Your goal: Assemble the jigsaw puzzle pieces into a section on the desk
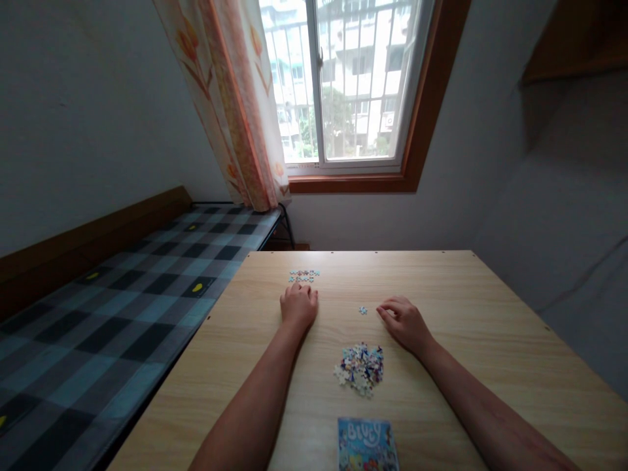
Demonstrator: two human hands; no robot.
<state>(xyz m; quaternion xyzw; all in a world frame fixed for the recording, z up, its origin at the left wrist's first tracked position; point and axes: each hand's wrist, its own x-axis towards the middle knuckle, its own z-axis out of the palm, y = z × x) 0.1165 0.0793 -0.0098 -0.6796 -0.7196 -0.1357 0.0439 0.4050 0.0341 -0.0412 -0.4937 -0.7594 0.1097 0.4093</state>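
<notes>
A blue picture with the word "Bluey" across its top lies flat on the wooden table, partly cut off by the bottom edge of the view; I cannot tell whether it is a box or a card. Just beyond it is a loose pile of puzzle pieces, some overlapping, in blue, white, pale and darker colours. Past the pile, and apart from it, one single piece lies alone on the bare wood.

The right hand is just to the right of that piece, not touching it. Its fingers are bent and the thumb sits close to the forefinger; I cannot tell whether anything is pinched between them. The left hand is palm down over the table, with its fingers loosely curled and pointing away from the camera. Its palm is hidden, so I cannot tell whether it has hold of anything. Just past its fingertips, two short rows of pieces lie one behind the other, near the far edge of the table.

To the left of the table is a bed with a checked cover. Beyond it, a flowered curtain hangs beside a window with a brown frame.
</notes>
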